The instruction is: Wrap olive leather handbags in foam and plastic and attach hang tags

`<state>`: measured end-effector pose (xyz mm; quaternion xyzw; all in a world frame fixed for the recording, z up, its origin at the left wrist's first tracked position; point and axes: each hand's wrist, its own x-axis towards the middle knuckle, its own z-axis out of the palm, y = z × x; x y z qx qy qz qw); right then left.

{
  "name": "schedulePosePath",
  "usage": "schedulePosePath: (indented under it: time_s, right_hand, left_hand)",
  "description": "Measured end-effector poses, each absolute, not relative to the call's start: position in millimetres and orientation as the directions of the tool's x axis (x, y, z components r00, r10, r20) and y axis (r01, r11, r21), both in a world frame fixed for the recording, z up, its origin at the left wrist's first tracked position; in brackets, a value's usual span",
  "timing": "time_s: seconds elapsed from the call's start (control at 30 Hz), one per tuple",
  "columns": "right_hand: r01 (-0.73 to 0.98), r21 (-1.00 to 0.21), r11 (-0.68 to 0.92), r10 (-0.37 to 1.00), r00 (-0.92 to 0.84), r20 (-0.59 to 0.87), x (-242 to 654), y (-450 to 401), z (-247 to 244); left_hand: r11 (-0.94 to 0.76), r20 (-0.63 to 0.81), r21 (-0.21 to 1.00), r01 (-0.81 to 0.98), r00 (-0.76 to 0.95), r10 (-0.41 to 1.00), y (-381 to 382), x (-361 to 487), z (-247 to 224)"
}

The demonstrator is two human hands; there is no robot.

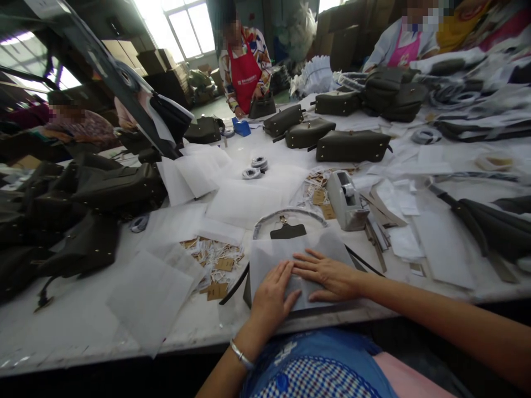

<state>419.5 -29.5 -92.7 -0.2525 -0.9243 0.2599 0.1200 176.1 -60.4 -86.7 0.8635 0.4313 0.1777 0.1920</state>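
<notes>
Both my hands lie flat on a sheet of white tissue paper [265, 257] spread over a dark handbag at the table's front edge. My left hand [274, 293] has its fingers stretched out, pointing away from me. From the right, my right hand [326, 275] rests with fingers spread, its fingertips close to those of the left. Beyond the paper show the bag's dark flap tab [287, 231] with a metal clasp and its wrapped, arched handle [290, 212]. Dark straps [236, 284] stick out on both sides. Most of the bag's body is hidden under the paper.
A grey tape dispenser [346, 202] stands at the bag's far right. Brown tags with white strings [219, 262] lie to the left, near loose paper sheets [151, 296]. Dark bags [120, 185] are piled at left; several more [352, 146] stand farther back. A person in a red apron [244, 77] works opposite.
</notes>
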Motion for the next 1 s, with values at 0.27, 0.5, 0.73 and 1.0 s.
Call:
schedulePosePath:
  time_s: [0.27, 0.5, 0.73, 1.0]
  right_hand:
    - [0.39, -0.533, 0.751, 0.588, -0.763, 0.269, 425.1, -32.9, -97.7]
    - [0.398, -0.475, 0.785, 0.547, -0.805, 0.23, 421.1, -32.3, -88.7]
    - [0.37, -0.494, 0.787, 0.554, -0.776, 0.302, 427.9, -35.7, -101.5]
    - [0.544, -0.426, 0.723, 0.653, -0.739, 0.164, 423.3, -36.6, -100.5]
  left_hand:
    - [-0.562, 0.141, 0.416, 0.715, 0.56, 0.816, -67.4, 174.4, -105.2]
    - [-0.557, 0.147, 0.447, 0.7, 0.557, 0.817, -65.4, 175.4, -104.5]
    - [-0.569, 0.132, 0.409, 0.714, 0.57, 0.811, -67.1, 174.9, -100.8]
    - [-0.628, 0.061, 0.231, 0.743, 0.634, 0.771, -66.4, 175.9, -87.9]
